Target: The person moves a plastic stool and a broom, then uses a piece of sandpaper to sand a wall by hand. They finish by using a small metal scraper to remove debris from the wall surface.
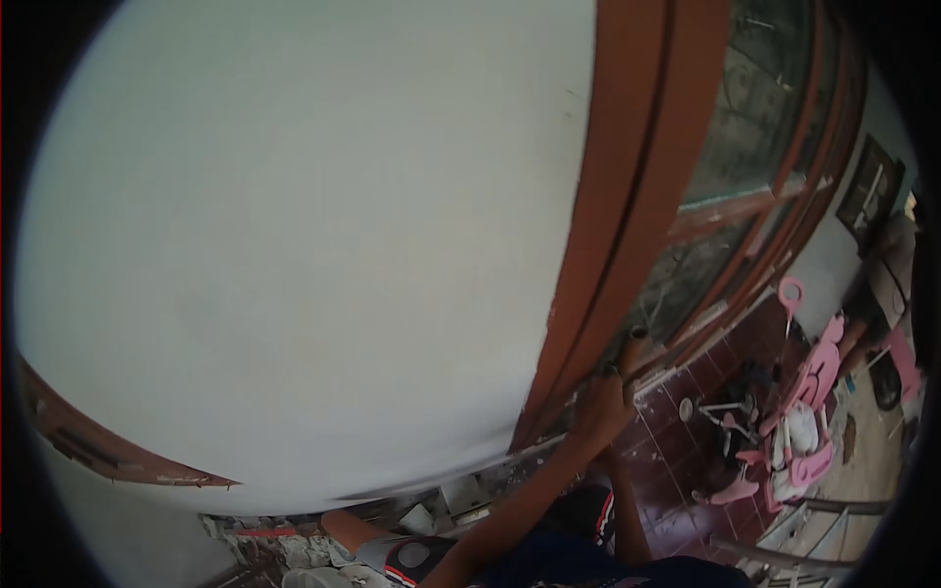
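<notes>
Apparently, the left hand (602,402) is closed round a handle (636,345) beside the frame's (596,235) foot, perhaps steadying it there; the left forearm (529,498) hides the right hand, its grip untellable.

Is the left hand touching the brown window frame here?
Cannot tell. In the head view, the left hand shows close against the brown window frame, but blur and shadow hide any contact or gap.
</notes>
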Demonstrator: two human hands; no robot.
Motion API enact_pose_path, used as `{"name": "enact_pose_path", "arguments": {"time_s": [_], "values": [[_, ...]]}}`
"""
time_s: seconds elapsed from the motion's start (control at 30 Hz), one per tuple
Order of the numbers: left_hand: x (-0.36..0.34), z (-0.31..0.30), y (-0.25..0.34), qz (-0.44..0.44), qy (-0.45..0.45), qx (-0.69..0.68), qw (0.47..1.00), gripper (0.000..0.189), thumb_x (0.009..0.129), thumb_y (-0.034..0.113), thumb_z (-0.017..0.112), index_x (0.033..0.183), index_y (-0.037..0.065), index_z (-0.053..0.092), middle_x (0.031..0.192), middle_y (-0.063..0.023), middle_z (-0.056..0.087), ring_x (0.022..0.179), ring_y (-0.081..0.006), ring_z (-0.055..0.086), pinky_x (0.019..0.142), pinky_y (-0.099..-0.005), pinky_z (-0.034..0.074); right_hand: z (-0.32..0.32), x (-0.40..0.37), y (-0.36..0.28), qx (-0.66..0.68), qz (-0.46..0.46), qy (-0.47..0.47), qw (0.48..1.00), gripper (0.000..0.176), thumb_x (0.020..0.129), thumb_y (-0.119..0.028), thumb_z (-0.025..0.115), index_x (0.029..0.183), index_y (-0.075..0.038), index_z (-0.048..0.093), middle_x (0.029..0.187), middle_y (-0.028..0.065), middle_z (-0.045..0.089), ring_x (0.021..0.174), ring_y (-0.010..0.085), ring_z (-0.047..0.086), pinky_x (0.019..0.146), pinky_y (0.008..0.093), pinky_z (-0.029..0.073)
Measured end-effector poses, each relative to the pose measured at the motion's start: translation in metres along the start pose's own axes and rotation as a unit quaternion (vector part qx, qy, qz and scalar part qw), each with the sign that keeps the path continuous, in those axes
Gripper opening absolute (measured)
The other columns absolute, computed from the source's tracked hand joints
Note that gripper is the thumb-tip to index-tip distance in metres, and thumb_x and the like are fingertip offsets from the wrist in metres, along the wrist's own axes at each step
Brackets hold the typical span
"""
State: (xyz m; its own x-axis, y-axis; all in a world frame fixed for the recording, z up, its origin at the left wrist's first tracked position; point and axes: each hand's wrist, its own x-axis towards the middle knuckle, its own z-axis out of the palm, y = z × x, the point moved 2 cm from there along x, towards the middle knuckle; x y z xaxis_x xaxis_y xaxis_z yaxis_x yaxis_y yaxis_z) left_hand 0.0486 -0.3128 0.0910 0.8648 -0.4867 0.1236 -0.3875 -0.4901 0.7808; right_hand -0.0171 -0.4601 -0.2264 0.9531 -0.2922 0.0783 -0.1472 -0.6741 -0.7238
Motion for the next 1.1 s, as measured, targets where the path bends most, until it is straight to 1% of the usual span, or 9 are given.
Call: {"name": "enact_pose_path", "arguments": {"time_s": [0.17,0.3,0.37,0.53,0.77,0.83,0.9,1.0,1.1], "values": [[-0.04,-0.008,-0.022,0.077,0.031,-0.015,0.996,0.03,0.082,0.024,0.056,0.086,-0.005,0.055,0.077,-0.0232,0.06,0.074,-0.0386,0.06,0.064,-0.0424,0.048,-0.103,0.03,-0.153,0.148,-0.074,0.164,0.973,0.056,0.065,-0.018,0.074,0.108,0.001,0.043,0.096,0.0166,0.053,0.09,0.0306,0.055,0.072,0.0388,0.045],[-0.089,-0.047,-0.024,0.063,0.017,-0.023,0.998,0.023,0.08,0.016,0.058,0.09,-0.005,0.056,0.078,-0.0207,0.061,0.074,-0.0346,0.061,0.064,-0.0376,0.048,-0.107,0.043,-0.212,0.061,-0.156,0.195,0.967,0.048,0.071,-0.016,0.071,0.107,0.001,0.044,0.092,0.0114,0.052,0.084,0.0209,0.051,0.075,0.033,0.042],[-0.117,-0.071,-0.029,0.045,0.09,-0.134,0.986,0.015,0.078,0.006,0.058,0.089,-0.005,0.058,0.082,-0.0188,0.061,0.073,-0.0274,0.062,0.064,-0.031,0.047,-0.09,0.051,-0.21,0.084,-0.122,0.197,0.969,0.055,0.069,-0.021,0.074,0.109,0.002,0.043,0.096,0.0169,0.05,0.089,0.0269,0.051,0.075,0.0353,0.041],[-0.179,-0.137,-0.063,0.022,0.336,-0.039,0.941,0.012,0.081,0.001,0.052,0.086,-0.005,0.061,0.08,-0.0148,0.061,0.074,-0.0208,0.059,0.066,-0.0295,0.048,-0.09,0.051,-0.208,0.135,-0.166,0.234,0.948,0.05,0.073,-0.018,0.068,0.11,0.002,0.041,0.098,0.0152,0.048,0.09,0.0261,0.049,0.078,0.0356,0.039],[-0.228,-0.192,-0.072,-0.028,0.657,0.112,0.745,0.033,0.093,0.016,0.038,0.093,-0.011,0.057,0.092,-0.0182,0.058,0.079,-0.0229,0.057,0.066,-0.0323,0.049,-0.114,0.04,-0.254,0.166,-0.185,0.309,0.918,0.042,0.082,-0.02,0.054,0.115,-0.001,0.037,0.12,0.0167,0.04,0.112,0.0262,0.039,0.092,0.0403,0.031],[-0.222,-0.216,-0.07,0.074,0.681,0.247,0.686,0.038,0.095,0.02,0.031,0.106,-0.009,0.054,0.106,-0.0211,0.056,0.092,-0.0267,0.056,0.074,-0.0353,0.049,-0.116,0.029,-0.278,0.168,-0.196,0.325,0.91,0.041,0.083,-0.021,0.053,0.114,0.0,0.036,0.122,0.0173,0.04,0.113,0.0267,0.039,0.093,0.0413,0.031],[-0.212,-0.243,-0.076,0.15,0.658,0.345,0.653,0.042,0.096,0.023,0.028,0.114,-0.008,0.049,0.117,-0.0238,0.05,0.105,-0.0337,0.052,0.081,-0.0386,0.047,-0.117,0.018,-0.298,0.191,-0.271,0.412,0.849,0.042,0.087,-0.03,0.046,0.114,0.0,0.035,0.125,0.0213,0.037,0.115,0.0303,0.038,0.097,0.0446,0.028],[-0.182,-0.28,-0.075,0.164,0.623,0.416,0.642,0.043,0.096,0.022,0.026,0.124,-0.007,0.039,0.129,-0.0267,0.038,0.12,-0.0388,0.037,0.091,-0.0453,0.038,-0.112,0.011,-0.351,0.305,-0.382,0.372,0.789,0.045,0.088,-0.035,0.039,0.114,0.002,0.035,0.128,0.025,0.034,0.118,0.035,0.036,0.101,0.0481,0.024],[-0.159,-0.276,-0.065,0.154,0.633,0.396,0.647,0.044,0.094,0.021,0.027,0.128,-0.005,0.034,0.135,-0.0284,0.027,0.128,-0.0401,0.024,0.1,-0.051,0.022,-0.106,0.019,-0.378,0.231,-0.418,0.357,0.803,0.046,0.088,-0.035,0.038,0.115,0.003,0.034,0.131,0.0282,0.028,0.123,0.039,0.029,0.104,0.0507,0.019]]}}
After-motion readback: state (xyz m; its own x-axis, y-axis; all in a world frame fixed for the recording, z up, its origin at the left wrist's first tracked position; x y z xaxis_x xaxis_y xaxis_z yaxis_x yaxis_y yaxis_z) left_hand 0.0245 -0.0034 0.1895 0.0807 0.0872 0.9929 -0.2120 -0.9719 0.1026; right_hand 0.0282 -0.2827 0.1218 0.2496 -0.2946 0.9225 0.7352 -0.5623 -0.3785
